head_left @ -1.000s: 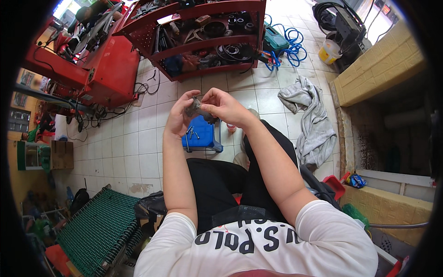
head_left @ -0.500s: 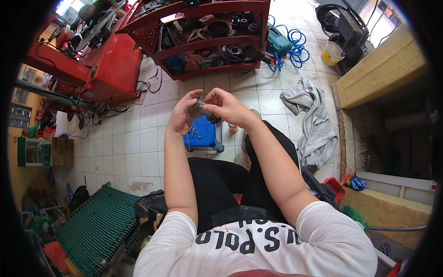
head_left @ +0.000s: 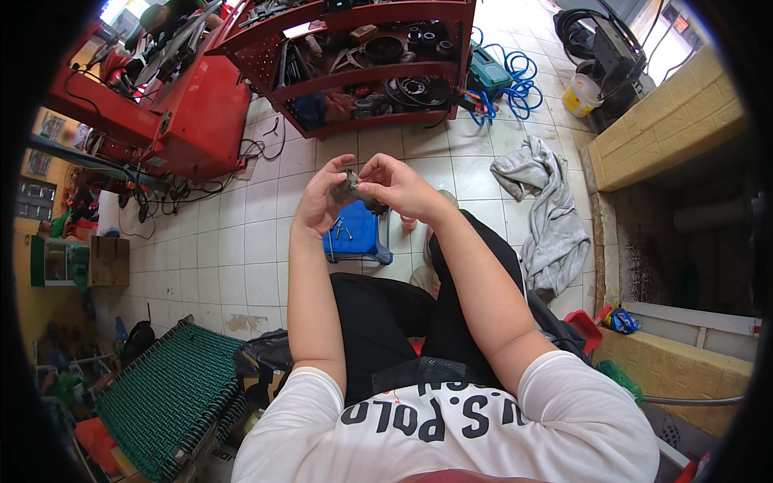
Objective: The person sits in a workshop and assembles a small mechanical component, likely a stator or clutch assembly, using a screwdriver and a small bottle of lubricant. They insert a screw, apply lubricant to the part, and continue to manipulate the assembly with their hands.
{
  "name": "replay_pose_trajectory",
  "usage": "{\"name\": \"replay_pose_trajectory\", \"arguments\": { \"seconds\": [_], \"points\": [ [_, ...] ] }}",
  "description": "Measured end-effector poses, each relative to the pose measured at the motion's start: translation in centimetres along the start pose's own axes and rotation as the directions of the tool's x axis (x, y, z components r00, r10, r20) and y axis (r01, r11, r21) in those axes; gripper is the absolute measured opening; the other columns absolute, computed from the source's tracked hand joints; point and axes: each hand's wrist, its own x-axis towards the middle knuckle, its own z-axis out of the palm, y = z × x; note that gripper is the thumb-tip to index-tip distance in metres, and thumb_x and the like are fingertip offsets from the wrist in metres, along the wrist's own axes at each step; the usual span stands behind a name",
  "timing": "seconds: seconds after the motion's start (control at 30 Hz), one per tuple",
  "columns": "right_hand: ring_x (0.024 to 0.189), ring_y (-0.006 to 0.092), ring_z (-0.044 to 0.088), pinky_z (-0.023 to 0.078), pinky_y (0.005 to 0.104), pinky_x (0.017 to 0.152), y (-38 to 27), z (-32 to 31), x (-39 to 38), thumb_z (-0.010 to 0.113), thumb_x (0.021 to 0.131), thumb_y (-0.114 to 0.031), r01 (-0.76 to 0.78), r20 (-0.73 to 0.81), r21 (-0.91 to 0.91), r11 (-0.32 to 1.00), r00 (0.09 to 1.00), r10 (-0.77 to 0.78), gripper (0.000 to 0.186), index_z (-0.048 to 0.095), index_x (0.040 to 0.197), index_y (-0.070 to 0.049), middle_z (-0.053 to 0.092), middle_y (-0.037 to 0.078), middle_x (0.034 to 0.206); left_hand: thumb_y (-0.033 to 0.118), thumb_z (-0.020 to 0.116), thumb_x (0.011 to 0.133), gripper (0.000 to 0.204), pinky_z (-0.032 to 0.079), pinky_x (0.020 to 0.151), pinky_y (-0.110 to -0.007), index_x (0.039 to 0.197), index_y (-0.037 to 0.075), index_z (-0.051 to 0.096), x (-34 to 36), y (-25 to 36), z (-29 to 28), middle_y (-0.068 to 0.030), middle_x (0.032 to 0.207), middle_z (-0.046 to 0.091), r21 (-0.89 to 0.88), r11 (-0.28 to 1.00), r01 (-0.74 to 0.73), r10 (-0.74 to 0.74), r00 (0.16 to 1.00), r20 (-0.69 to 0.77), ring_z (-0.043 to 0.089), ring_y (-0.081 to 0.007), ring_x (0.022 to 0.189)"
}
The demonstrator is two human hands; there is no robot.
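Between my hands, above a blue plastic stool (head_left: 354,238), is a dark grey metal part (head_left: 345,190), partly covered by my fingers; its exact kind cannot be made out. My left hand (head_left: 319,200) supports it from the left, thumb and fingers curled around it. From the other side, my right hand (head_left: 396,188) grips it with bent fingers and thumb. Several small bolts (head_left: 341,231) lie on the stool top. A small pinkish container (head_left: 409,223) stands on the floor just right of the stool.
A red tool cart (head_left: 362,72) full of parts stands ahead. Blue hose (head_left: 522,88) and a green case (head_left: 486,71) lie beside it. A grey cloth (head_left: 551,217) is on the tiles to the right. Behind left is a green woven seat (head_left: 165,394).
Almost nothing differs. Both hands stay around the metal part, which seems very slightly turned; the whole view has shifted a touch.
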Motion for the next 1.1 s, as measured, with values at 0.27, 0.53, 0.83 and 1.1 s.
{"name": "replay_pose_trajectory", "arguments": {
  "seconds": [0.27,0.53,0.83,1.1],
  "points": [
    [0.094,0.0113,0.063,0.052,0.0277,0.084,0.0,0.1,0.0,0.072,0.097,-0.013,0.006,-0.001,-0.015,1.000,1.000,-0.006,0.028,0.055,0.115,-0.001,0.067,0.006,0.102,0.025,0.063,0.089,0.053,0.055,0.091,-0.040,0.138,0.008,0.053,0.1,0.1,0.1,-0.0030,0.104,0.068,-0.029,0.998,0.049,-0.049,0.999,0.019,0.066,-0.0166,0.100],
    [0.096,0.0128,0.064,0.052,0.0290,0.086,0.1,0.1,0.0,0.072,0.097,-0.013,0.008,0.005,-0.049,0.999,1.000,-0.008,0.028,0.055,0.115,-0.001,0.068,0.007,0.104,0.027,0.061,0.091,0.047,0.052,0.090,-0.037,0.134,0.008,0.055,-0.1,0.0,0.0,-0.0021,0.101,0.067,-0.008,1.000,0.027,-0.027,1.000,-0.011,0.066,-0.0151,0.095],
    [0.091,0.0087,0.061,0.050,0.0260,0.078,-0.5,0.3,-0.3,0.070,0.098,-0.013,0.018,-0.017,-0.002,1.000,1.000,-0.018,0.024,0.056,0.114,-0.002,0.067,0.005,0.101,0.027,0.059,0.089,0.052,0.053,0.095,-0.043,0.136,0.006,0.055,0.1,-0.1,0.0,-0.0044,0.105,0.066,-0.054,0.998,0.029,-0.026,0.999,0.040,0.065,-0.0184,0.103],
    [0.073,0.0044,0.052,0.042,0.0229,0.063,-1.0,0.4,-0.4,0.068,0.100,-0.016,0.015,-0.043,0.012,1.000,0.999,-0.014,0.016,0.058,0.105,-0.004,0.061,-0.002,0.085,0.020,0.059,0.088,0.048,0.049,0.095,-0.044,0.135,0.010,0.054,0.0,-0.2,0.2,-0.0026,0.108,0.062,-0.084,0.996,0.039,-0.035,0.998,0.043,0.060,-0.0162,0.106]
  ]
}}
